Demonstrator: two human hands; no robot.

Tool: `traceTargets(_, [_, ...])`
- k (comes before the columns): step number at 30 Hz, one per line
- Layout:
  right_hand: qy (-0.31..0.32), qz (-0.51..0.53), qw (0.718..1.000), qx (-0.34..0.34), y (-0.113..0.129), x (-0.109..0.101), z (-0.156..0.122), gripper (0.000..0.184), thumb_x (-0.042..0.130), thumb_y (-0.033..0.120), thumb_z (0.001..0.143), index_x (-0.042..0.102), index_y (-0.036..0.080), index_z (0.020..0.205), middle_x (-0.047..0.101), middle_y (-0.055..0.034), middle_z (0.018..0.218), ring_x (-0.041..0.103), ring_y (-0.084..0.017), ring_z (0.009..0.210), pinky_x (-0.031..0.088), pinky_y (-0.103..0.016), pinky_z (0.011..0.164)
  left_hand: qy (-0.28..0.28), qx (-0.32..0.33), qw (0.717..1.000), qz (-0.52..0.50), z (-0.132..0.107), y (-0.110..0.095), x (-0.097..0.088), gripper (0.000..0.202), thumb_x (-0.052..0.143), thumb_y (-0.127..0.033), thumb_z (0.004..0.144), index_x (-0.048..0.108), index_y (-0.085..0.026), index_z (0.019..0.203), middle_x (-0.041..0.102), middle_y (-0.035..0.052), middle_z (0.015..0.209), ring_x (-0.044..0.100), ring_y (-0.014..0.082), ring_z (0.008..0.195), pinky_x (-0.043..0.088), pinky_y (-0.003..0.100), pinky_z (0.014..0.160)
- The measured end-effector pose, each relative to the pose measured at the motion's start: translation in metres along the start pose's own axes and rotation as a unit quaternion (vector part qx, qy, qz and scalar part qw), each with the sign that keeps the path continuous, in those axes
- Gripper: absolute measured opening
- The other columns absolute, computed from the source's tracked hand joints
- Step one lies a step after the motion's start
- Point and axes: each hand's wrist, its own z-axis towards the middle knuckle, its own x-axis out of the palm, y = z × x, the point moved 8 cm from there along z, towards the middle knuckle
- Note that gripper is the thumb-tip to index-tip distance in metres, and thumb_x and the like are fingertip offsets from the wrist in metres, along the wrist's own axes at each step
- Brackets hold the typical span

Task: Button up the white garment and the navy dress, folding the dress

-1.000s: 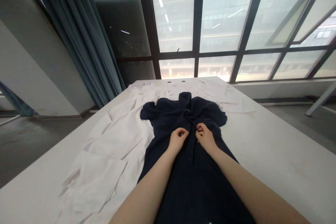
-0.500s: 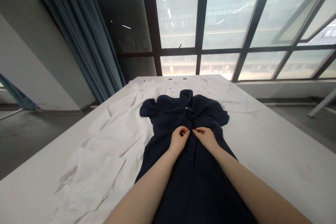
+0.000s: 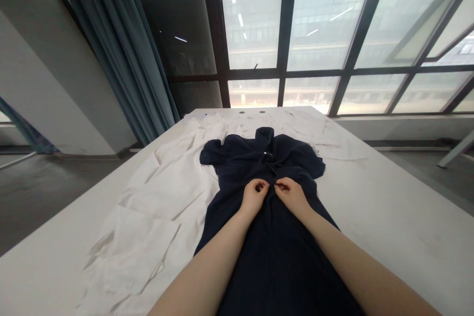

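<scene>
A dark navy short-sleeved dress [image 3: 237,163] with a collar lies face up, its collar toward the window and its skirt running down toward me. My left hand [image 3: 255,193] pinches the front placket from the left, thumb and fingertips together. From the right, my right hand [image 3: 292,193] pinches the placket's other edge, a small gap away from the left fingertips. Above the hands the front is parted near the neck, where a small pale spot shows inside. Any button between the fingertips is too small to make out.
White cloth pieces [image 3: 155,207] lie spread and creased along the left of the white table [image 3: 392,227]. More thin white pieces [image 3: 333,143] lie at the far end. A blue-grey curtain [image 3: 129,59] and a large window [image 3: 314,24] stand behind.
My hands stay at the same spot on the placket, with the fingertips slightly farther apart. The cloth between and below them has shifted a little. The whole view has moved slightly.
</scene>
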Motion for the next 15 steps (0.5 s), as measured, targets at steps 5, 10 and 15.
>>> traceTargets(5, [-0.005, -0.054, 0.998, -0.043, 0.013, -0.002, -0.003, 0.013, 0.047, 0.02, 0.067, 0.059, 0.015, 0.071, 0.056, -0.0025, 0.065, 0.052, -0.012, 0.056, 0.045, -0.025, 0.056, 0.004, 0.003, 1.0, -0.003, 0.0, -0.001, 0.001, 0.01, 0.052, -0.019, 0.069, 0.059, -0.012, 0.069, 0.057, 0.0022, 0.066, 0.049, 0.0102, 0.06, 0.039, 0.021, 0.058])
traceTargets(10, [-0.003, -0.076, 0.995, -0.066, 0.02, 0.0, -0.005, 0.013, 0.047, 0.017, 0.066, 0.06, 0.016, 0.069, 0.054, -0.0016, 0.062, 0.05, -0.012, 0.053, 0.043, -0.024, 0.054, 0.012, 0.007, 1.0, 0.0, 0.0, -0.002, 0.002, 0.01, 0.051, -0.019, 0.069, 0.059, -0.012, 0.069, 0.056, 0.002, 0.066, 0.048, 0.0098, 0.059, 0.039, 0.021, 0.058])
traceTargets(15, [0.016, -0.037, 0.999, -0.03, 0.015, 0.003, -0.005, 0.015, 0.049, 0.022, 0.068, 0.06, 0.015, 0.074, 0.057, -0.0035, 0.067, 0.054, -0.013, 0.057, 0.045, -0.025, 0.054, 0.015, 0.013, 1.0, 0.002, 0.001, -0.002, 0.001, 0.011, 0.051, -0.02, 0.069, 0.059, -0.013, 0.07, 0.056, 0.0018, 0.067, 0.048, 0.01, 0.06, 0.038, 0.021, 0.058])
